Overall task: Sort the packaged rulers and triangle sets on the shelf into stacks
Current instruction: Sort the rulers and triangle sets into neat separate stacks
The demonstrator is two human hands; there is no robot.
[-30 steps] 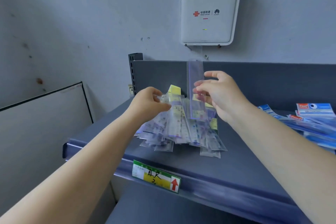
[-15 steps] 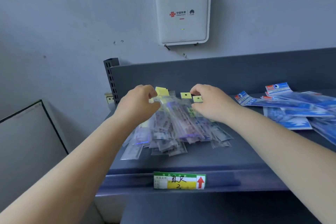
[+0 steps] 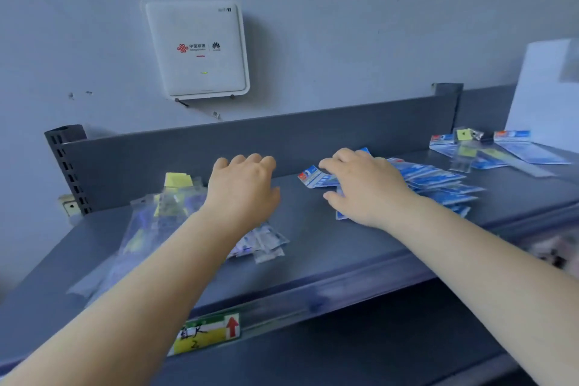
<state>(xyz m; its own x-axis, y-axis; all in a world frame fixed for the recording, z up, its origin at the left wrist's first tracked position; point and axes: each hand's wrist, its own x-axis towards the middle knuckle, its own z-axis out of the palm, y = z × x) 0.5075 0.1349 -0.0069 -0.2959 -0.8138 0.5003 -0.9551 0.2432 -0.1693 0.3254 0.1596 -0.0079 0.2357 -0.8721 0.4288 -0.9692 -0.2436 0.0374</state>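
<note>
Two bare forearms, no sleeves in view up to the frame edge. No watch, bracelet or ring visible on either wrist or finger. No gloves. Left hand (image 3: 242, 189) seen from the back, knuckles and short fingers showing. Right hand (image 3: 366, 188) also seen from the back, nails too blurred to make out.
</note>
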